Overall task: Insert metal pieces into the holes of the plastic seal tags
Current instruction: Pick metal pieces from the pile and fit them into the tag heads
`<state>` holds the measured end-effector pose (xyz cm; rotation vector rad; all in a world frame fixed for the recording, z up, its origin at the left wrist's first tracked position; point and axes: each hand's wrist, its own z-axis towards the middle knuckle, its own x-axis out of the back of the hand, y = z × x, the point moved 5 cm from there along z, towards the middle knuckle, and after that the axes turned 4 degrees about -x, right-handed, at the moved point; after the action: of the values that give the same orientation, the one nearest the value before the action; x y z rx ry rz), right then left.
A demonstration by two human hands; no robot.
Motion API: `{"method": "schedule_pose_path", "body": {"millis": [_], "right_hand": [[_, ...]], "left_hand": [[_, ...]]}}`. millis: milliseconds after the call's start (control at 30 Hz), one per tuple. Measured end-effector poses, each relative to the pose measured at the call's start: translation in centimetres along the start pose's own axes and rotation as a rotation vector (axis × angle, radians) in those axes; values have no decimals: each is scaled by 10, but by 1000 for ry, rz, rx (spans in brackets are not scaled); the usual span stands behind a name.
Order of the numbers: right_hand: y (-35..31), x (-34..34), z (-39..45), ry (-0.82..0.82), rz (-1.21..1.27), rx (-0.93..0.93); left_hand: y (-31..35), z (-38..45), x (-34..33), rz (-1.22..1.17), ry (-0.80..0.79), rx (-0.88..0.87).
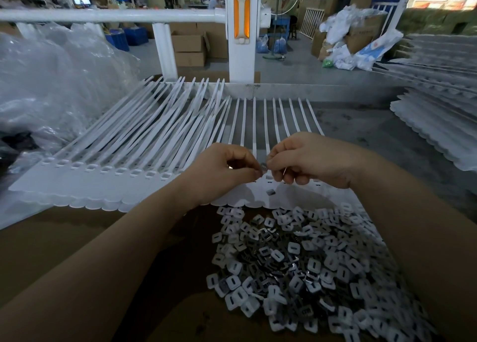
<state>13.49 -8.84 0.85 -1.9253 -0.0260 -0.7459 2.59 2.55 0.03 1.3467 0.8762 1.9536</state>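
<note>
- We see our left hand (227, 165) and our right hand (307, 158) meeting above the row of plastic seal tags (108, 184), each with its fingertips curled in a pinch.
- Between the two pinches sits one small metal piece (263, 166); both hands appear to touch it, though it is too small for us to tell its orientation.
- The tags lie side by side on the table (374, 125), heads toward us, long straps fanning away; each head to the left shows an open rectangular hole.
- Just below our hands, one tag head already seems to carry a dark insert (271, 192), so we judge that we are working along the row.
- The loose pile of metal pieces and white plastic caps (296, 264) lies on brown cardboard (77, 238) near us, within easy reach.
- To do this step well, we should turn the piece until it matches the hole's rectangle before lowering it.
- We should let one hand keep the pinch and let the other steady the tag head, so the strip does not shift.
- We should press straight down, not at a slant, or the piece may jam or skip away.
</note>
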Motion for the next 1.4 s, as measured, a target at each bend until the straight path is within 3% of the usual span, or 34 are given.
{"method": "schedule_pose_path", "body": {"millis": [200,633,800,933,1400], "right_hand": [[-1,-1,-2,-25,-27,5],[-2,0,-1,21,-9,-12],[10,14,0,179,-108,-166],[16,12,3,208,-220,-223],[16,1,7,209,-287,-190]], "left_hand": [[-3,0,1,-106,28,61],[-2,2,0,-1,52,24],[-8,2,-2,201,50,31],[-9,2,-5,342,16,7],[-10,2,-7,395,-12,-21]]}}
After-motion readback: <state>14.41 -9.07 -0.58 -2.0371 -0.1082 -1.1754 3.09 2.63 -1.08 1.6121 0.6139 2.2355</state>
